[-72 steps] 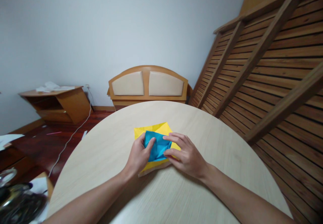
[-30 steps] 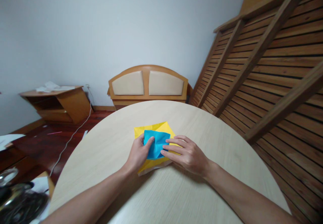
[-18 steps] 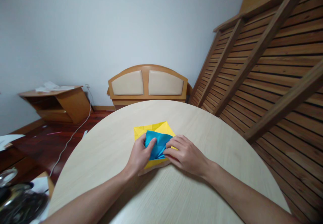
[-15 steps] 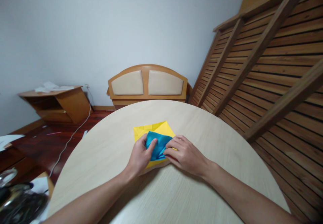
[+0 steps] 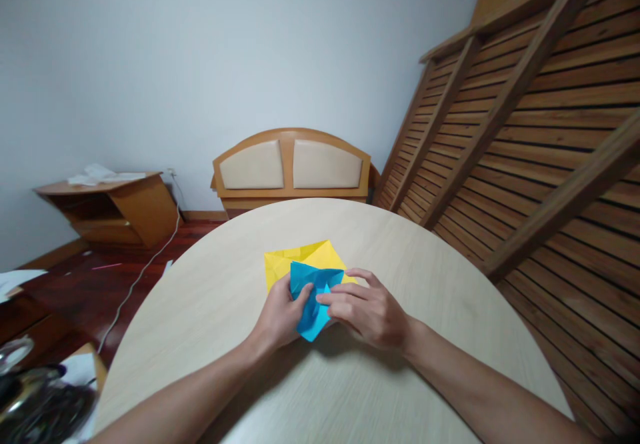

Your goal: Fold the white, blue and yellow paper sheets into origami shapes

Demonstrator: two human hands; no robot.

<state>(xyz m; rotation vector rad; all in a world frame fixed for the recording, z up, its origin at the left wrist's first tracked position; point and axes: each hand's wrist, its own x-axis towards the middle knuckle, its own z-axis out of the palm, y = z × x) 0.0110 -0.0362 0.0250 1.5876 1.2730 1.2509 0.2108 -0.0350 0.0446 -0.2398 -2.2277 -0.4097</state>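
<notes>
The left hand point(image 5: 278, 315) and the right hand point(image 5: 369, 310) both pinch the folded blue paper piece point(image 5: 311, 295), holding it between them over the round pale wooden table point(image 5: 350, 391); just behind it lies the yellow folded paper sheet point(image 5: 295, 261); far back stands a wooden bench with cream cushions point(image 5: 291, 167).

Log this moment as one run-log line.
left hand: pinching blue paper | right hand: pinching blue paper | blue paper: partly folded, over yellow paper | yellow paper: flat on round table
</notes>
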